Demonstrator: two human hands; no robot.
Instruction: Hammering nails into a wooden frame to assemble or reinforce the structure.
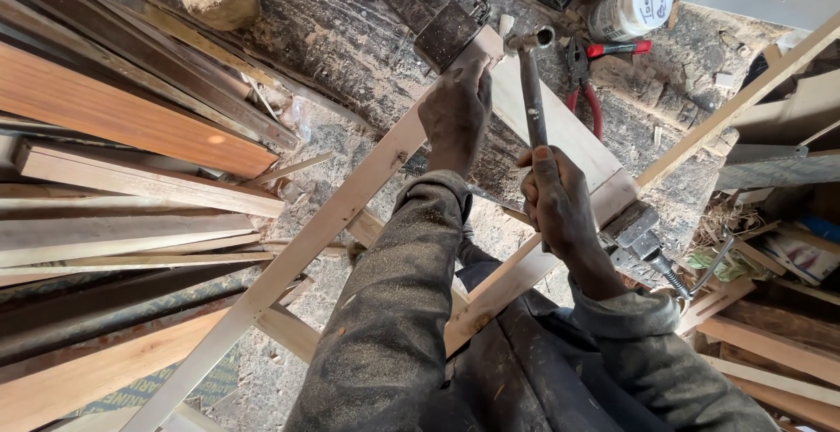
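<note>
Sawdust covers the worn workbench point(350, 38), with stacked timber boards point(131, 117) at the left and offcuts at the right. I read the scene from the head view. A pale wooden frame point(350, 196) lies diagonally across the bench; a wide pale board point(569, 135) sits in it, pinched at its near right end by a metal clamp point(643, 235).

Left hand point(455, 113) — pressed flat on the frame's far end, fingers spread, grasping nothing. Right hand point(560, 205) — clenched around the shaft of a metal hammer point(532, 82), whose head sits at the far end of the board, just beside the left fingertips.

Risk, in my judgement: a glancing blow could strike the left fingers, because they rest so near the hammer head; a heavy blow could also dent the soft, clean-planed board.

Red-handled pliers point(591, 73) and a white plastic bottle point(630, 8) lie far right.
</note>
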